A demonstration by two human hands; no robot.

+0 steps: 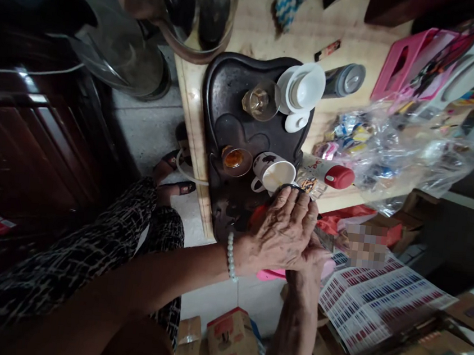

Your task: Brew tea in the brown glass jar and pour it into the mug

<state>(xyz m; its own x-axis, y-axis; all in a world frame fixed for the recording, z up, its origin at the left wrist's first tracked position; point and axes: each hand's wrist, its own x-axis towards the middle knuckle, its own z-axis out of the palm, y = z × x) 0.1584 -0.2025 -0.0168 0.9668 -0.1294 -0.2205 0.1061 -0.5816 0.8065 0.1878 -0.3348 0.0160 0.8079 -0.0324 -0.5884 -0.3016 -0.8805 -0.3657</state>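
Note:
My left hand (284,230), with a pale bead bracelet (232,256) at the wrist, lies over my right hand (314,256). The left fingers are closed together over the dark edge (293,187) of something mostly covered. A patch of red (257,218) shows beside this hand. My right hand comes from below, its fingers hidden behind the left. Just past the left fingertips stands a white mug (261,164) with a dark print, holding a pale milky liquid. A small glass (244,163) of amber drink stands beside the mug on the dark tray (229,123).
An empty-looking glass (253,103), white cups (308,86) and a small white lid (296,121) sit farther along the tray. A red-capped bottle (338,177) and plastic bags (393,143) lie alongside. A glass kettle (198,15) stands at the table's edge; cardboard boxes (232,341) are below.

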